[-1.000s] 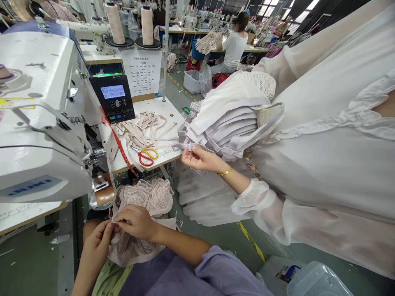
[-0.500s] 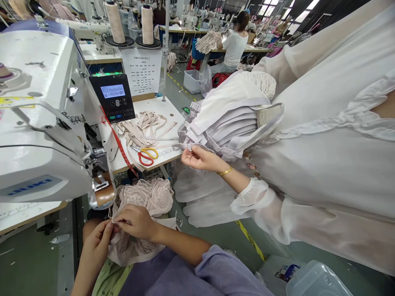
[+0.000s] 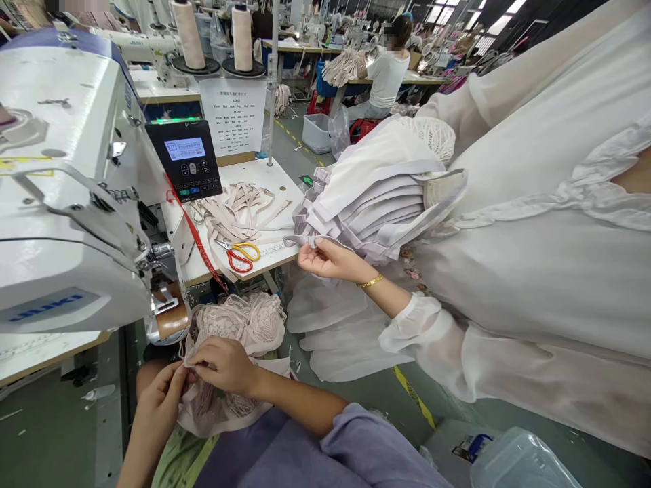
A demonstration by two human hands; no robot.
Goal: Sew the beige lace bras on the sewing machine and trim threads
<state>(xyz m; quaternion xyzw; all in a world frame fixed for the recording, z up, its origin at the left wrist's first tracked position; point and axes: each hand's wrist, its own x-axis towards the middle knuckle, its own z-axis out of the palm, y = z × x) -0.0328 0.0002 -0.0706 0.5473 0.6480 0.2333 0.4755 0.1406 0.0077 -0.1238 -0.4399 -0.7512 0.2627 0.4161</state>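
Observation:
My left hand (image 3: 159,400) and my right hand (image 3: 225,364) meet in my lap, both pinching the edge of a pale pink lace garment (image 3: 244,325) bunched below the sewing machine (image 3: 66,203). The fingers of both hands are closed on the lace. A co-worker in a white sheer dress stands close on my right; that person's hand (image 3: 325,259) with a gold bangle fingers a grey strap on a stack of white and grey fabric pieces (image 3: 379,196) carried on the arm.
The side table (image 3: 269,177) holds beige strap pieces (image 3: 239,207), red-and-yellow scissors (image 3: 243,256) and a control panel (image 3: 187,161). Two thread cones (image 3: 213,37) stand behind. A clear plastic tub (image 3: 519,464) sits at lower right. Another seated worker (image 3: 386,78) is far back.
Almost nothing has moved. The view has shifted slightly, and the co-worker's hand keeps fingering the grey strap in the same place.

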